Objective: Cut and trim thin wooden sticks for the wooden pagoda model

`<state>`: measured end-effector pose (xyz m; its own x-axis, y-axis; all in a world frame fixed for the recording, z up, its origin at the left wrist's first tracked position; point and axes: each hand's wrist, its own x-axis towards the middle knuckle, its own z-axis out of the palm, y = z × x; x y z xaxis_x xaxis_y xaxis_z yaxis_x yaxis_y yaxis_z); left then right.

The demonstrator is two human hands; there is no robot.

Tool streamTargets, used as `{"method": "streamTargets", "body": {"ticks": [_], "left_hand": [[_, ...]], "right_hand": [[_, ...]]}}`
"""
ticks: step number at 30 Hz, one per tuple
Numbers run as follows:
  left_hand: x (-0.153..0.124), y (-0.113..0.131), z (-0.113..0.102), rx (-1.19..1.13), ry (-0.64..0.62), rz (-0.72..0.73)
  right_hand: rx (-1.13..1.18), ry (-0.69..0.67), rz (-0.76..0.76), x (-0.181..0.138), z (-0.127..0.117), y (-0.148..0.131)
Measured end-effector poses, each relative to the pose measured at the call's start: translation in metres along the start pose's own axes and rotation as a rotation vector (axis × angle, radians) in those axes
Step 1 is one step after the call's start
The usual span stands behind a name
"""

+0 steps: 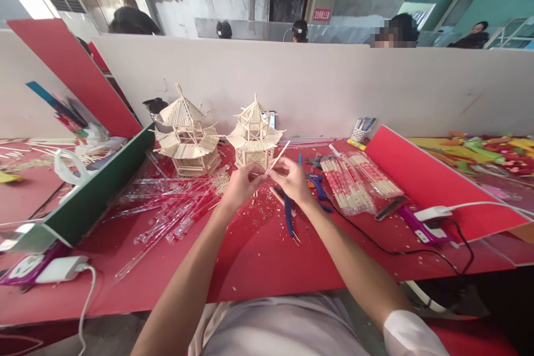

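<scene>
Between the fingertips of my right hand (292, 178) a thin wooden stick (280, 154) slants up to the right. My left hand (245, 182) is closed in a pinch close beside it; what its fingers hold is too small to make out. Just behind my hands stands a small pagoda model (255, 136) built of pale sticks. A larger stick pagoda (186, 139) is to its left. Under my right hand lie blue-handled pliers (288, 214), and a blue glue gun (317, 184) rests to the right.
Clear plastic wrappers (167, 211) spread over the left of the red table (250, 272). Packs of chopsticks (350, 181) lie at right, near a purple power strip (423, 225) with a black cord. A green divider (104, 183) and a red divider (442, 183) flank the workspace.
</scene>
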<state>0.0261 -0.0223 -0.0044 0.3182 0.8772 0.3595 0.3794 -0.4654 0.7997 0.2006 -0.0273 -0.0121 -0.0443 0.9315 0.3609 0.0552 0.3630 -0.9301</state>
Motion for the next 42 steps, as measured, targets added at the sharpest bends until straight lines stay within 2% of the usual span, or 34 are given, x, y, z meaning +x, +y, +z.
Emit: {"method": "streamTargets", "body": {"ticks": [8,15,22,28,37,42], "left_hand": [[-0.001,0.003,0.0,-0.094,-0.001,-0.064],[-0.002,0.008,-0.006,-0.061,-0.039,-0.069],[-0.001,0.002,-0.001,0.031,0.001,-0.054],[-0.002,0.006,0.001,0.231,0.026,-0.056],[0.0,-0.002,0.008,-0.139,0.049,-0.103],[0.0,0.001,-0.001,-0.126,-0.021,-0.094]], "right_hand": [[-0.017,-0.052,-0.044,-0.001,-0.002,0.002],[-0.041,-0.059,-0.02,-0.001,-0.003,0.006],[-0.027,-0.02,-0.025,-0.001,0.001,0.007],[-0.011,0.044,-0.028,-0.001,0.003,0.003],[0.111,0.137,-0.004,0.001,0.009,0.009],[0.193,0.154,0.054,0.003,0.008,0.013]]}}
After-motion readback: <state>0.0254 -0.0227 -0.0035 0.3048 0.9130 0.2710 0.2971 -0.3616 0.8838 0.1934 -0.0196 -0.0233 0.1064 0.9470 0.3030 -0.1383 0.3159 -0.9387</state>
